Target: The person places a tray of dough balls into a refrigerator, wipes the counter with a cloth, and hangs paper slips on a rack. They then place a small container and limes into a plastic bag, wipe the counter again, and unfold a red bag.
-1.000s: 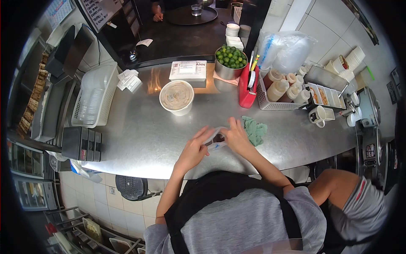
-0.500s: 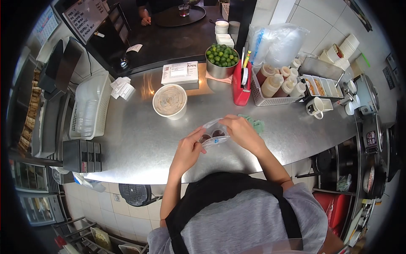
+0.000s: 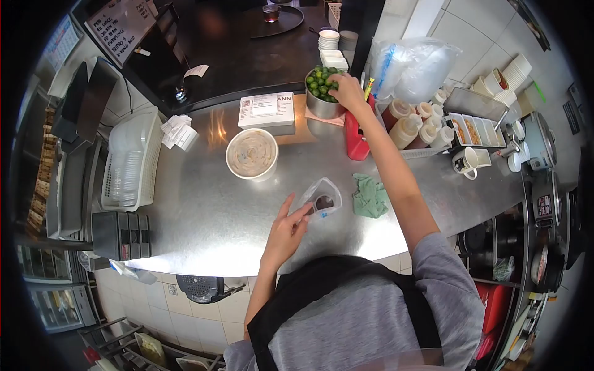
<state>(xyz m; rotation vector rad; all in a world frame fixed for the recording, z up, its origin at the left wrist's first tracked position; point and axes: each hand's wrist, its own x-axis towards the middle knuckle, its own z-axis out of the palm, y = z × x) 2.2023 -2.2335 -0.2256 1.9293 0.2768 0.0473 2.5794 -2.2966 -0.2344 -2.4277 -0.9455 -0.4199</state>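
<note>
On the steel counter [image 3: 185, 216] stands a clear plastic bag [image 3: 326, 196], its mouth spread, with small dark-filled cups inside. My left hand [image 3: 286, 234] is at the bag's left side, fingers apart, the fingertips touching its edge. My right hand [image 3: 346, 91] reaches into a metal pot of green limes [image 3: 324, 104]; its fingers are bent over the fruit at the pot's right, and whether they hold a lime is hidden. A white tub with a pale brown surface [image 3: 252, 154] sits left of the bag. A green cloth [image 3: 370, 195] lies to its right.
A white box [image 3: 266, 110] is behind the tub. Right of the pot are a red container [image 3: 357, 139] and a basket of sauce bottles [image 3: 405, 131]. A white basket of plastic lids [image 3: 127, 162] stands left; a mug [image 3: 464, 162] stands right.
My right hand has let go of the bag and moved up to the limes. My left hand's fingers have spread. The green cloth is now uncovered, and the other person's hand is gone from the back counter.
</note>
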